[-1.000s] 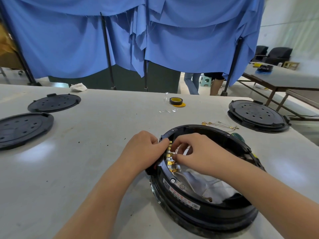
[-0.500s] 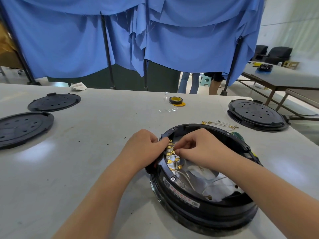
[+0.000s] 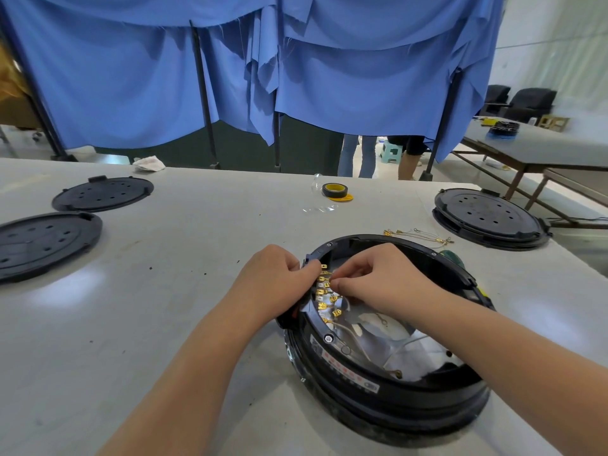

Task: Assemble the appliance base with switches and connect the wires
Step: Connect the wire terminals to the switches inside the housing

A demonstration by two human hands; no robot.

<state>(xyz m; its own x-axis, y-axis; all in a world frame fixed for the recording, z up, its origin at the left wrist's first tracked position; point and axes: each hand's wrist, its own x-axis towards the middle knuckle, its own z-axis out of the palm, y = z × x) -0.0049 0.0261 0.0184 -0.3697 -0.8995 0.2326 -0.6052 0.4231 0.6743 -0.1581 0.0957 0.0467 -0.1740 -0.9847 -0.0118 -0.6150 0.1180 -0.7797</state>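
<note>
Appliance base (image 3: 378,394), a round black plastic shell lying open side up on the grey table (image 3: 164,324) at lower right, carries a white label with red print too small for me to read. From the left I see two flat perforated black discs (image 3: 46,245), then my left hand (image 3: 273,284) with fingers curled over the shell's near-left rim beside a row of brass spade terminals (image 3: 324,292). My right hand (image 3: 378,281) pinches among those terminals; further right lie loose wires (image 3: 418,235) and another black disc (image 3: 490,218).
</note>
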